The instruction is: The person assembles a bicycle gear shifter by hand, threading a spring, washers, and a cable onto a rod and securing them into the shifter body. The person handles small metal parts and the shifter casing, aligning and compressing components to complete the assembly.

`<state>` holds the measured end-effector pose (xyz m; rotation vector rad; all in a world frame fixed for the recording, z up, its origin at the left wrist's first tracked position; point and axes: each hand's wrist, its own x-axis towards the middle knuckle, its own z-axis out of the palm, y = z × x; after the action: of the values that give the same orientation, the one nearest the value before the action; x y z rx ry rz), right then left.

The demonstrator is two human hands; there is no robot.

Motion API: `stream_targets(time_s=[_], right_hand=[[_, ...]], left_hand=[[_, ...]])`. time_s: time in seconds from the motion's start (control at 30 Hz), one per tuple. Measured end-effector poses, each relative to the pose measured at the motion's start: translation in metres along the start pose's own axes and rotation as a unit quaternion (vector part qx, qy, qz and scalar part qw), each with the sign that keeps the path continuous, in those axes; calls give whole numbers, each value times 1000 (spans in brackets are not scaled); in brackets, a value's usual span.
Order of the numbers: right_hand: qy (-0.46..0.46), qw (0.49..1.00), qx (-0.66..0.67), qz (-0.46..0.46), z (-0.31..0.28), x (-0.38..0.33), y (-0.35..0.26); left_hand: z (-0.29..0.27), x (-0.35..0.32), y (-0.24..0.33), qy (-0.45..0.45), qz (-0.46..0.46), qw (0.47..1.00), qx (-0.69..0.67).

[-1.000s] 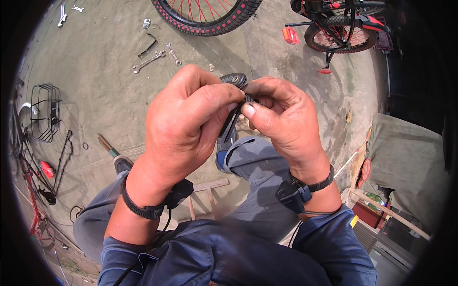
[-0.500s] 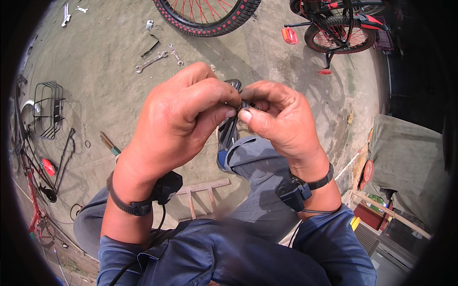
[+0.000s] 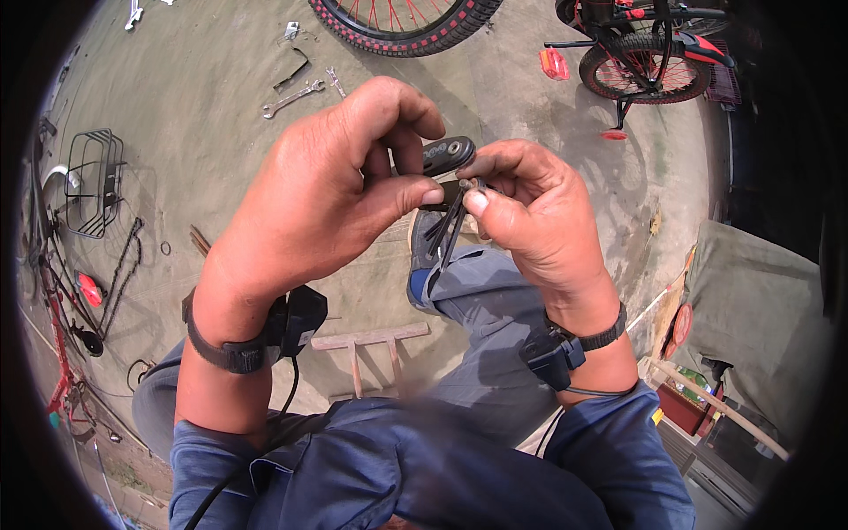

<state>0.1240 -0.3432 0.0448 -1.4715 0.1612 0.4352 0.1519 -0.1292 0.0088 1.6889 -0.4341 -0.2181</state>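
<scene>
Both of my hands are raised in front of me over a folding hex key set [image 3: 450,155] with a black body. My left hand [image 3: 309,181] is closed on the body, which sticks out past the fingers with its rounded end to the right. The left index finger is lifted a little above it. Between thumb and fingers, my right hand [image 3: 539,208] pinches a small metal bolt-like piece [image 3: 471,185]. Several thin dark hex keys [image 3: 449,231] hang down from this pinch, fanned slightly apart. The right fingers partly hide the joint.
A red-spoked bicycle wheel [image 3: 406,42] and a bicycle [image 3: 640,66] are ahead. Wrenches [image 3: 294,99] lie on the concrete floor. At left are a black wire basket [image 3: 95,184] and a chain [image 3: 122,274]. A wooden stool [image 3: 371,336] is below my arms; a grey cover [image 3: 751,305] hangs right.
The left fingers have lifted, and the body of the hex key set now shows more plainly, turned sideways. The right hand stays pinched near it; the hex keys now hang more spread. My view has shifted slightly.
</scene>
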Motion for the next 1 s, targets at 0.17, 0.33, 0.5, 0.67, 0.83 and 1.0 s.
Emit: stream_targets(time_s=[0.17, 0.33, 0.5, 0.67, 0.83, 1.0], right_hand=[[72, 996, -33, -28, -10, 0, -7], [126, 989, -76, -33, -14, 2, -10], [152, 985, -73, -44, -20, 7, -7], [155, 980, -114, -47, -30, 15, -4], [163, 975, -147, -40, -36, 21, -3], [157, 972, -165, -51, -42, 29, -3]], left_hand=[[-37, 8, -85, 42, -119, 990, 59], [-46, -25, -193, -38, -276, 924, 263], [-8, -86, -262, -155, -326, 863, 352], [39, -124, -286, -258, -286, 832, 398], [68, -122, -300, -320, -225, 803, 450], [76, -116, -311, -369, -212, 775, 467]])
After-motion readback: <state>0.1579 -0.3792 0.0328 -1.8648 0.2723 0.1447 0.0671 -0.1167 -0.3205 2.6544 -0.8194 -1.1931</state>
